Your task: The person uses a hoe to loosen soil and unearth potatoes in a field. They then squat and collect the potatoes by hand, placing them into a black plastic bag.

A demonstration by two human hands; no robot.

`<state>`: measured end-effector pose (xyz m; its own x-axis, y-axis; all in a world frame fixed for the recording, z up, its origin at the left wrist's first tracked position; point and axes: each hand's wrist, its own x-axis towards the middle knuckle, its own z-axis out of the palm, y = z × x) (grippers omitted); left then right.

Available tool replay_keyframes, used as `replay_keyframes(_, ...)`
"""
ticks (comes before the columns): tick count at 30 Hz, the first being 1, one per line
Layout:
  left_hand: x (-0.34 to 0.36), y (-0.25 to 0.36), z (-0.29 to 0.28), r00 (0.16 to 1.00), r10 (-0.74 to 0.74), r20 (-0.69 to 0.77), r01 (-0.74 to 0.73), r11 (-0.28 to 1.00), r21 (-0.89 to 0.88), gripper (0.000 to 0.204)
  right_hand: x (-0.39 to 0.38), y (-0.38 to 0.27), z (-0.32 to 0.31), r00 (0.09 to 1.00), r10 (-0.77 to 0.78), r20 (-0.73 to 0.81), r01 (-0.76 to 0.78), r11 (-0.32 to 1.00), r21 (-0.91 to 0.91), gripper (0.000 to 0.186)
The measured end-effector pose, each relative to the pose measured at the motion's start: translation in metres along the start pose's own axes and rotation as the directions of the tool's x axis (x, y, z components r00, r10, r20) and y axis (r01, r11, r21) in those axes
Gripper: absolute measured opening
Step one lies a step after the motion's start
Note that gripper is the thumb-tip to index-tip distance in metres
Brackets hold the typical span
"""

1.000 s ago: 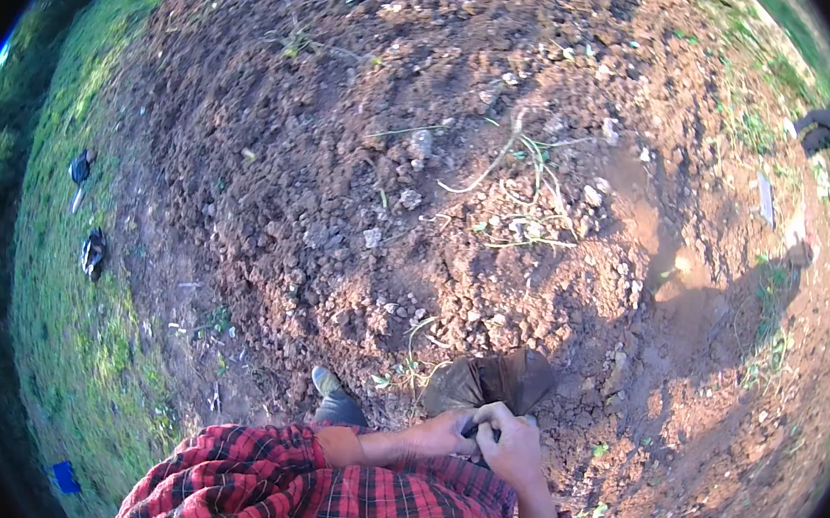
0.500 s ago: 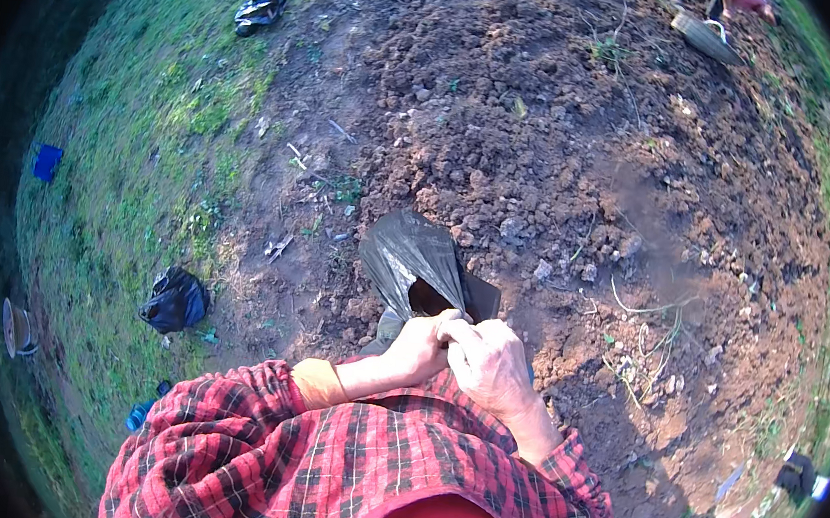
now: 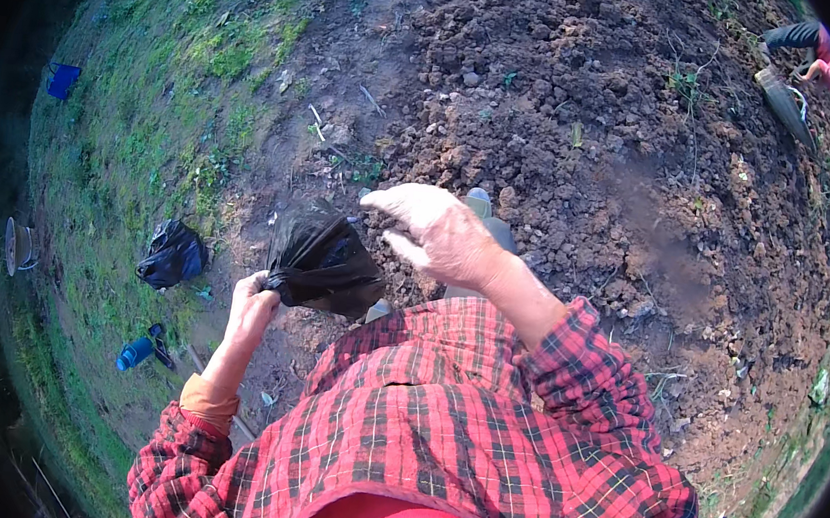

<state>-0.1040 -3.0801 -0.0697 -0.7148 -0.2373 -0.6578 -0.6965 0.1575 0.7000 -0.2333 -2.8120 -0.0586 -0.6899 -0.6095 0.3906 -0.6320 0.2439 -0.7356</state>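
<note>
My left hand (image 3: pixel 253 305) grips the bunched edge of a small black plastic bag (image 3: pixel 323 262), which hangs open in front of my red plaid shirt. My right hand (image 3: pixel 441 232) is raised just right of the bag, fingers loosely curled toward its mouth, and I cannot tell whether anything small is pinched in them. Below the hands lies tilled brown soil (image 3: pixel 586 146). A grey boot toe (image 3: pixel 484 216) shows behind my right hand.
Grass (image 3: pixel 149 114) borders the soil on the left, with another black bag (image 3: pixel 173 254), a blue bottle (image 3: pixel 136 353) and a blue object (image 3: pixel 62 80) lying on it. Another person (image 3: pixel 815 53) in pink crouches at the far top right.
My view has swung toward the grass. My hands, joined at the bag's mouth before, have separated: the left keeps the bag, the right has lifted away to its right.
</note>
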Motion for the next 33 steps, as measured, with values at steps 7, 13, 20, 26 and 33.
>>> replay_keyframes(7,0.077,-0.015,-0.007,0.915,-0.38,-0.138,0.283,0.845,-0.454,0.016,-0.344,0.222,-0.275,0.114,0.951,-0.288,-0.963,0.035,-0.265,0.032)
replay_keyframes(13,0.066,0.012,-0.041,0.792,-0.523,-0.315,0.238,0.739,-0.63,0.014,-0.436,0.103,-0.384,-0.403,0.892,0.204,-0.658,-0.128,-0.742,0.009)
replay_keyframes(20,0.146,0.037,-0.06,0.784,-0.502,-0.366,0.139,0.716,-0.684,0.018,-0.094,0.275,-0.369,0.175,0.982,-0.076,-0.919,0.135,-0.369,0.033)
replay_keyframes(26,0.314,0.081,-0.055,0.737,-0.6,-0.313,0.047,0.506,-0.861,0.02,0.256,0.338,-0.311,0.618,0.782,-0.083,-0.786,0.614,-0.067,0.028)
replay_keyframes(33,0.503,0.075,-0.054,0.703,-0.707,0.084,0.2,0.083,-0.976,0.019,0.284,0.454,-0.233,0.159,0.903,0.399,-0.734,0.378,-0.564,0.042)
